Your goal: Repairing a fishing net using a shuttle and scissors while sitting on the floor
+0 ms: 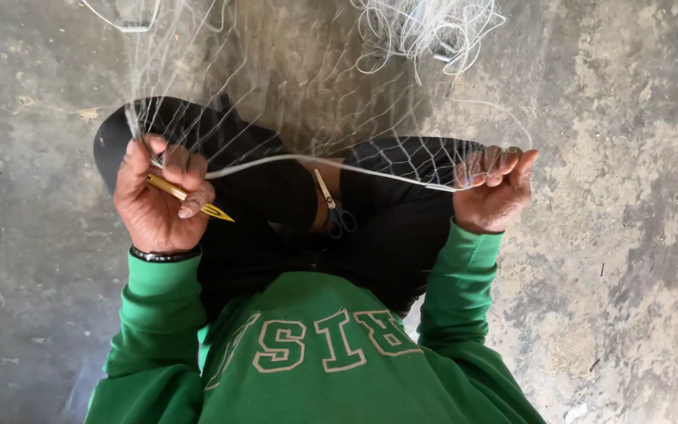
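Left hand grip—needle pointing lower-right

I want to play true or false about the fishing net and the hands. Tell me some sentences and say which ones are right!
1. The left hand holds a yellow netting needle. True.
2. The scissors are in the right hand. False: they lie on the lap, between the hands.
3. Both hands grip the white cord of the net. True.
4. The person wears a red sweatshirt. False: the sweatshirt is green.
5. The left wrist has a dark band. True.
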